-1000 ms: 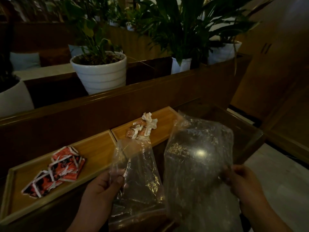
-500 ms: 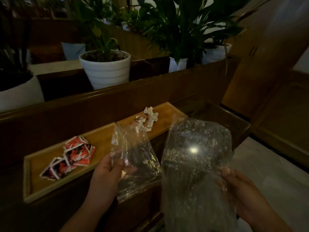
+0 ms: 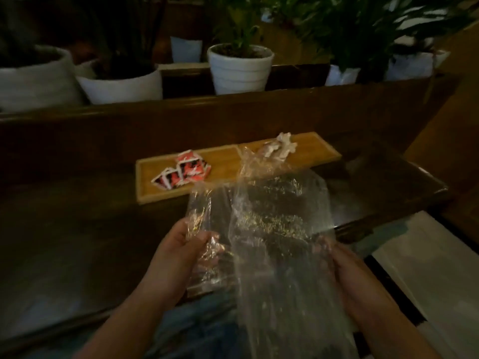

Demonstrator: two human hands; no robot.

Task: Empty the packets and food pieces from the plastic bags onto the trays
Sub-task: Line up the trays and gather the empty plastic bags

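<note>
My left hand point(image 3: 181, 244) is curled around the crumpled lower part of the smaller plastic bag point(image 3: 207, 229), thumb on top. My right hand point(image 3: 344, 265) pinches the side edge of the larger bag point(image 3: 280, 229), which overlaps the smaller one. Both forearms reach forward from below. Beyond, on the dark wooden ledge point(image 3: 77, 203), the left tray point(image 3: 225, 161) holds red packets point(image 3: 181, 172) and the right tray point(image 3: 318, 151) holds pale food pieces point(image 3: 280, 147).

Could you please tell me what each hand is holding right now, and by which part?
Left hand pinches the smaller plastic bag at its left edge; right hand grips the larger bag at its right edge.
</note>
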